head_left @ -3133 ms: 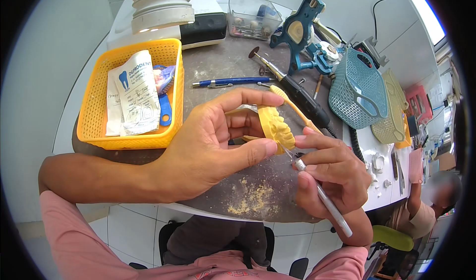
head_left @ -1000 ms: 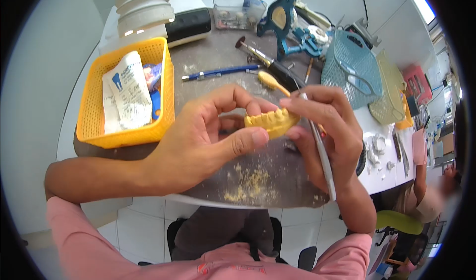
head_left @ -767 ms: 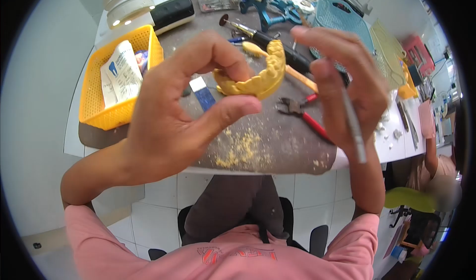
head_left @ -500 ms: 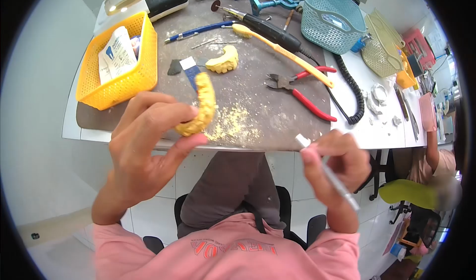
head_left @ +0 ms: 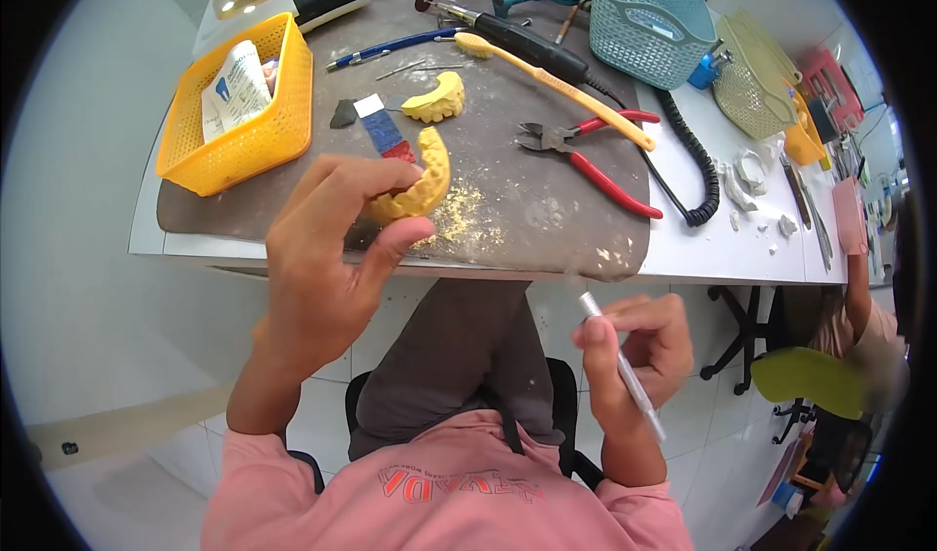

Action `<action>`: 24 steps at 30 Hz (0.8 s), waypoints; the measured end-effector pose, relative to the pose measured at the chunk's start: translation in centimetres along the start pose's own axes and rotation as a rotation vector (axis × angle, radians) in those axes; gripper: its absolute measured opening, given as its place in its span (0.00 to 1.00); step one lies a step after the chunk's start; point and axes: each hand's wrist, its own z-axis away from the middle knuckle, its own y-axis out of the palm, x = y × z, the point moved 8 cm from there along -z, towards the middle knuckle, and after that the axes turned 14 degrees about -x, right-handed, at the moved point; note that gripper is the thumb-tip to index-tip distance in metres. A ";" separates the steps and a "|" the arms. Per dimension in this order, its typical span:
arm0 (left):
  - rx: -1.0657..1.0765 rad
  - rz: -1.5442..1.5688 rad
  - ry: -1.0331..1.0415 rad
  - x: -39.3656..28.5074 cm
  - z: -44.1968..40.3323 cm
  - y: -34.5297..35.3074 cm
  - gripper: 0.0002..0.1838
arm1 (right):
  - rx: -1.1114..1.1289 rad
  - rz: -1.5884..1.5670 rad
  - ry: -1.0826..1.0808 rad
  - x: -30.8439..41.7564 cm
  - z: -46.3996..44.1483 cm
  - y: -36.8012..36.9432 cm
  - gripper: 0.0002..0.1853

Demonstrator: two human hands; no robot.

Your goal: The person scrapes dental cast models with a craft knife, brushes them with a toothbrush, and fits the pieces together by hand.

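Observation:
My left hand [head_left: 337, 239] pinches a yellow dental cast [head_left: 427, 185] between thumb and fingers, above the front of the grey mat. My right hand [head_left: 639, 351], in front of the table edge, holds a silver pen-shaped tool [head_left: 632, 380] slantwise; its tip is too small to make out. A second yellow cast [head_left: 436, 99] lies on the mat, behind the held one. Beside it is a strip coloured white, blue and red [head_left: 382, 129]. Yellow crumbs [head_left: 464, 221] are scattered just right of the held cast.
Red-handled cutters [head_left: 586, 156], a toothbrush [head_left: 556, 84], a blue pen [head_left: 395, 47] and a black handpiece [head_left: 522, 43] lie on the mat [head_left: 576, 234]. A yellow basket [head_left: 293, 97] stands left, a blue-grey basket [head_left: 649, 39] at the back right. Another person's arm [head_left: 857, 292] shows far right.
Both hands came apart and moved down toward the table's front edge, the left with the cast, the right with the tool. The view tilted down, uncovering the cutters and second cast.

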 end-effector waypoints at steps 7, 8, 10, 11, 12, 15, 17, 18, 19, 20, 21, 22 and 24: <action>-0.014 0.205 -0.127 0.4 -1.3 1.7 0.25 | 0.219 0.430 -0.657 3.0 -0.2 1.8 0.17; 0.051 0.199 -0.150 0.5 -1.3 2.1 0.28 | 0.228 0.417 -0.668 3.2 -0.5 2.3 0.17; 0.123 0.186 -0.175 0.7 -1.2 2.4 0.30 | 0.159 0.135 -0.599 4.5 -1.1 2.2 0.16; 0.137 0.223 -0.206 1.0 -1.1 2.6 0.31 | 0.189 0.133 -0.582 5.1 -2.1 2.9 0.16; 0.150 0.262 -0.236 1.2 -1.0 2.7 0.31 | 0.187 0.123 -0.585 5.0 -2.9 3.7 0.16; 0.121 0.340 -0.274 1.8 -0.9 2.9 0.26 | 0.159 0.003 -0.555 5.4 -5.0 5.5 0.16; 0.163 0.296 -0.267 1.2 -1.2 2.5 0.24 | 0.163 -0.051 -0.541 4.9 -5.7 6.9 0.14; 0.219 0.263 -0.263 1.0 -1.2 2.6 0.23 | 0.157 -0.092 -0.518 4.7 -5.8 7.4 0.13; 0.210 0.256 -0.266 1.2 -1.1 2.8 0.23 | 0.148 -0.090 -0.487 4.7 -5.9 8.0 0.11; 0.173 0.244 -0.196 1.0 -1.1 2.8 0.22 | 0.156 -0.097 -0.489 4.5 -5.8 8.2 0.11; 0.138 0.231 -0.126 0.7 -1.2 2.8 0.22 | 0.200 -0.093 -0.485 4.2 -5.5 8.6 0.12; 0.135 0.225 -0.129 0.7 -1.3 2.8 0.22 | 0.242 -0.089 -0.479 3.9 -5.3 9.0 0.12; 0.136 0.201 -0.134 0.6 -1.4 2.8 0.21 | 0.240 -0.093 -0.489 3.7 -5.1 9.2 0.12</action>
